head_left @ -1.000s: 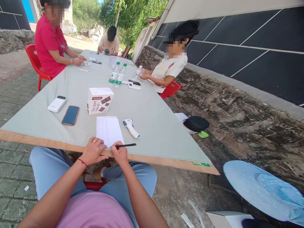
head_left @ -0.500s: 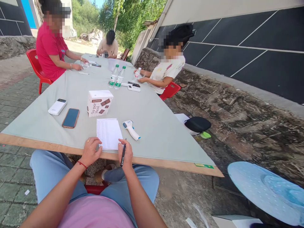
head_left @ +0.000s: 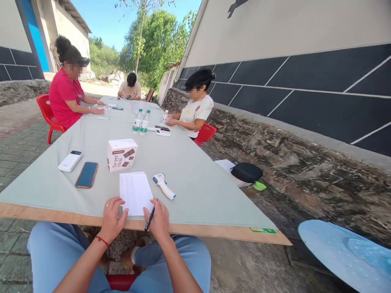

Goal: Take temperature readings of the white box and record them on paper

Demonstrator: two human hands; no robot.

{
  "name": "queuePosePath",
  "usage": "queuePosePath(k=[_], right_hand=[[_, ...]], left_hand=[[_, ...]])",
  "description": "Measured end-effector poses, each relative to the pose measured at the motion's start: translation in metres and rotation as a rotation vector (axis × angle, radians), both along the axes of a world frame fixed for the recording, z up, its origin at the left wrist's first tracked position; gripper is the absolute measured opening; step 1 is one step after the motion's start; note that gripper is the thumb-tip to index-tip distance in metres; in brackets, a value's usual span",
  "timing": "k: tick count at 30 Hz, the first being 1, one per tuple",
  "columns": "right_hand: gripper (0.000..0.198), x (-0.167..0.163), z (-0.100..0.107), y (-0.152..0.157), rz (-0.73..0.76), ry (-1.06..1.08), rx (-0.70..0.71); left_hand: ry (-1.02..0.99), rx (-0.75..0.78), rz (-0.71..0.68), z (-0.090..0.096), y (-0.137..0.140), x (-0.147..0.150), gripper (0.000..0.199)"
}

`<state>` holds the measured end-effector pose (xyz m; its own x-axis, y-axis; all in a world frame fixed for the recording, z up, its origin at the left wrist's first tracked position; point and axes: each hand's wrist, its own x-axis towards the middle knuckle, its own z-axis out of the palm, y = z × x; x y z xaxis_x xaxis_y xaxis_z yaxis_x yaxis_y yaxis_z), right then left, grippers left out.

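Note:
A small stack of white printed sheets (head_left: 136,193) lies near the table's front edge. My left hand (head_left: 113,215) rests at the left side of the sheets, thumb apart from the bent fingers, fingertips touching the paper's edge. A black pen (head_left: 149,219) is held in my right hand (head_left: 159,217), slanting down toward my lap; this hand touches the right lower corner of the sheets. Just right of the paper lies a white infrared thermometer (head_left: 164,186). Behind the paper stands a white and brown "Super Meal" box (head_left: 122,155).
Left of the box lie a white power bank (head_left: 70,161) and a phone (head_left: 86,175). Two water bottles (head_left: 141,122) stand farther back. Several people sit around the cloth-covered table (head_left: 201,191). A black cap (head_left: 247,172) and a blue hat (head_left: 345,248) are at the right.
The view has tilted up, so the table sits lower in the picture. My right hand has drawn in against the sheets' corner, the pen still in it. My left hand stays beside the paper.

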<state>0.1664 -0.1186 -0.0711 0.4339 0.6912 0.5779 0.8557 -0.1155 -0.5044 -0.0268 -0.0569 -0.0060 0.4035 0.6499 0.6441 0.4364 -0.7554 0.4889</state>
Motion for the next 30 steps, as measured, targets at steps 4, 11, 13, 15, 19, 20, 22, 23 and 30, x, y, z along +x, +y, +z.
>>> queuePosePath(k=[4,11,13,15,19,20,22,23,30], right_hand=[[0.031,-0.001,-0.002,0.004,0.02,-0.051,0.013],[0.034,-0.005,0.011,-0.001,0.086,-0.073,-0.055],[0.034,-0.006,0.014,-0.002,0.11,-0.073,-0.071],[0.034,-0.008,0.016,-0.002,0.129,-0.073,-0.076],[0.032,-0.021,0.02,-0.002,0.157,-0.077,-0.07],[0.032,-0.026,0.021,-0.002,0.163,-0.077,-0.068],[0.031,-0.037,0.023,-0.002,0.17,-0.073,-0.065],[0.031,-0.042,0.024,-0.003,0.171,-0.069,-0.064],[0.036,-0.059,0.024,-0.006,0.179,-0.035,-0.044]], left_hand=[[-0.022,0.021,0.042,-0.007,0.004,0.0,0.019],[0.009,-0.001,0.025,-0.004,0.004,0.0,0.022],[0.01,-0.011,0.022,-0.004,0.004,0.0,0.023],[0.004,-0.028,0.028,-0.003,0.003,0.0,0.026],[-0.032,-0.072,0.06,-0.002,0.002,-0.001,0.036],[-0.045,-0.083,0.069,-0.002,0.002,-0.001,0.038],[-0.069,-0.101,0.096,-0.001,0.005,-0.005,0.039],[-0.072,-0.106,0.113,0.0,0.007,-0.008,0.039],[0.189,-0.048,0.146,0.001,0.031,-0.043,0.034]])
